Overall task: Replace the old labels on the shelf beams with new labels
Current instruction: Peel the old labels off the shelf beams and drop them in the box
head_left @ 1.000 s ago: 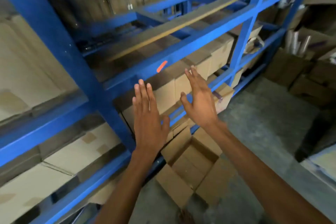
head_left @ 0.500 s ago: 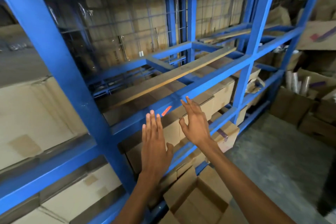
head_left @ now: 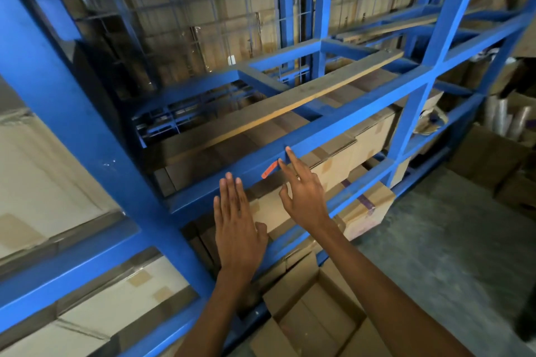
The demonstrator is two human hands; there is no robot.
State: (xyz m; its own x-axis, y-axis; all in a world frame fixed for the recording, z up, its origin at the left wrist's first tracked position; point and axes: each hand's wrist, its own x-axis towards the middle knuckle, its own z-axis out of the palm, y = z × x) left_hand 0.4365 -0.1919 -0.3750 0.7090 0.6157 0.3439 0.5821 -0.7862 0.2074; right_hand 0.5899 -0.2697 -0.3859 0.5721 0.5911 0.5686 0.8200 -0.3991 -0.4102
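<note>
Reaching toward orange label (head_left: pixel 269 170) stuck on front face of blue shelf beam (head_left: pixel 342 132): right hand (head_left: pixel 304 191) grip spread wide, empty, fingertip touching label's upper end. Left hand (head_left: pixel 236 226) lying flat, fingers together, holding nothing, just below beam over cardboard boxes (head_left: pixel 362 148).

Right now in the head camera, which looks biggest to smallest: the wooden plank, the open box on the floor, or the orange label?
1. Wooden plank
2. Open box, though being nearer the camera inflates it
3. Orange label, clearly the smallest
</note>
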